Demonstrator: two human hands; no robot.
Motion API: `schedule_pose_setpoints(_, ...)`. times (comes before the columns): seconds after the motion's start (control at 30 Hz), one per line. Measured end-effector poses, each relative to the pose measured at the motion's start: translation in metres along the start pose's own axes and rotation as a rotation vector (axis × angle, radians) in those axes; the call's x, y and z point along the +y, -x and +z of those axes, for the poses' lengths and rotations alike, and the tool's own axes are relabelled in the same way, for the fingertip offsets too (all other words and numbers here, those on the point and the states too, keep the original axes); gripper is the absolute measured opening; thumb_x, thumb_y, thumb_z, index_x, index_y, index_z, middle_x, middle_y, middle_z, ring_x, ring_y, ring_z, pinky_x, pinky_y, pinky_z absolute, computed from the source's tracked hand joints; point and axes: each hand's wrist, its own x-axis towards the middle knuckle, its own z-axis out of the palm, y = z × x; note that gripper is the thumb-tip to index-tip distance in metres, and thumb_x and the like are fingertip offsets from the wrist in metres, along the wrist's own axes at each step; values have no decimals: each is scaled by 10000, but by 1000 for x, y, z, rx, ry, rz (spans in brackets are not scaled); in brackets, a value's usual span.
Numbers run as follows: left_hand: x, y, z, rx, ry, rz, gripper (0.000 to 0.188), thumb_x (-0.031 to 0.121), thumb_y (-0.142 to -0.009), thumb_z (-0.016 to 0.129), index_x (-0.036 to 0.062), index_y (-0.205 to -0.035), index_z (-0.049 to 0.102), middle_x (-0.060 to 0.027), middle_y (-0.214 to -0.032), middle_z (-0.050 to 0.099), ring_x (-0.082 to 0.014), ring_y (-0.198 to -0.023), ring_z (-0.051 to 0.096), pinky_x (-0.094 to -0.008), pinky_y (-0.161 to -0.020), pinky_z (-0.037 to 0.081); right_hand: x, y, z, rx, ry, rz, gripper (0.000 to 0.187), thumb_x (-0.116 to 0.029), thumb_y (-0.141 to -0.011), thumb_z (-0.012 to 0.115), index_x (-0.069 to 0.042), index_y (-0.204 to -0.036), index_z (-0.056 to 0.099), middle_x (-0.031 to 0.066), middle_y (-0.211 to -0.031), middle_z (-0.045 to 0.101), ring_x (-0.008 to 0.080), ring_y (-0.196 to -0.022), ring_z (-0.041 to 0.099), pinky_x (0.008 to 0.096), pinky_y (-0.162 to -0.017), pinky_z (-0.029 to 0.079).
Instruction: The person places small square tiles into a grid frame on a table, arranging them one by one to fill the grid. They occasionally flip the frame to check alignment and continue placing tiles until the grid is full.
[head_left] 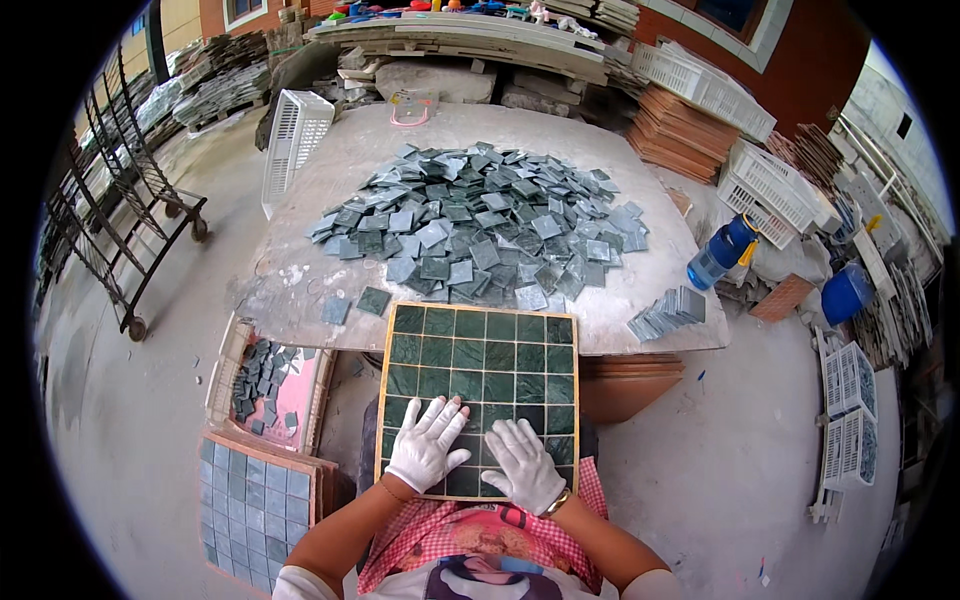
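Note:
A wooden-edged frame (384, 400) rests in front of me against the table's near edge, filled with a grid of dark green square stone tiles (470, 355). My left hand (425, 445), in a white glove, lies flat with spread fingers on the lower left tiles. On the lower right tiles lies my right hand (524, 465), also gloved, its fingers stretched out. Neither hand holds anything. Beyond the frame, a large heap of loose grey-green tiles (490, 215) covers the middle of the table (300, 250). Two single tiles (374, 300) lie near the frame's upper left corner.
A row of stacked tiles (668, 312) and a blue bottle (722, 252) stand at the table's right. Left and below are a crate of loose tiles (217, 385) and a tiled panel stack (255, 505). A wheeled metal rack (125, 210) stands far left; white crates (780, 190) are far right.

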Motion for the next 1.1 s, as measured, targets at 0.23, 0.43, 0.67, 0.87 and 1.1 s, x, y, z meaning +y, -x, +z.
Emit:
schedule_pose_setpoints(0.23,-54,-49,0,95,-117,-182,631,461,-848,537,102,-1359,443,-103,-1420,415,-299,-1314,365,-499,-1095,199,66,-18,-11,-35,314,210,679,-490,-848,546,-14,-1322,445,171,-1381,417,342,-1275,375,489,-1106,220)
schedule_pose_setpoints(0.43,-68,-32,9,119,-98,-362,667,442,-882,509,57,-1406,359,-153,-1469,323,-335,-1363,276,-496,-1113,159,126,32,-10,143,138,798,652,-427,-917,493,40,-1355,372,244,-1418,350,378,-1319,329,443,-1084,284)
schedule_pose_setpoints(0.67,-22,9,1,-62,-157,-320,775,546,-870,453,-13,-1394,337,-223,-1462,292,-399,-1367,233,-528,-1119,122,93,99,-5,290,-241,1060,529,-329,-955,455,49,-1323,410,241,-1371,419,344,-1271,419,393,-1034,367)
schedule_pose_setpoints(0.87,17,12,2,-105,-63,-227,877,583,-804,516,-76,-1357,343,-286,-1425,312,-437,-1338,277,-624,-1064,157,70,84,-1,210,-164,1001,532,-321,-944,464,39,-1330,392,258,-1347,429,391,-1250,419,422,-1031,353)
schedule_pose_setpoints(1.1,49,-39,22,-28,115,46,818,556,-768,569,6,-1351,407,-189,-1420,385,-345,-1326,352,-583,-1055,240,76,84,0,205,-156,997,512,-305,-943,448,32,-1324,397,245,-1337,439,389,-1241,422,428,-1026,355)
